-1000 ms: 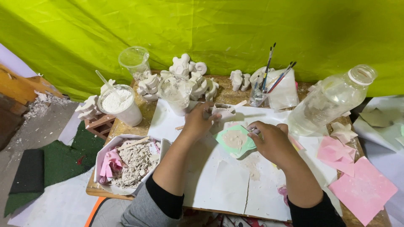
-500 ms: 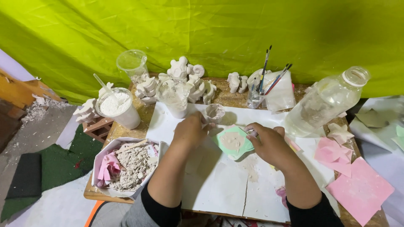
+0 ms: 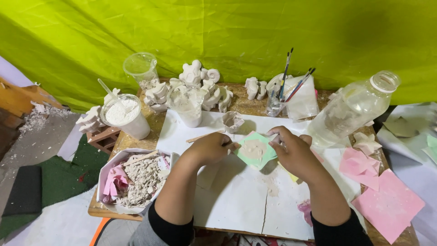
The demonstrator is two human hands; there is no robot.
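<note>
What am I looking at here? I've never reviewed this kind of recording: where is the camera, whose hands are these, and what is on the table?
The camera sits on a person's head and looks down at their own bare hands. The left hand and right hand grip opposite edges of a green mould filled with pale plaster, over white paper sheets. Around it lie a tub of broken plaster bits, a cup of white powder, white cast figures, a jar of paintbrushes, a clear plastic bottle and pink squares.

Light is bright and even, with soft shadows under the hands beside the green mould (image 3: 255,150); picture edges seem slightly bent, focus sharp
</note>
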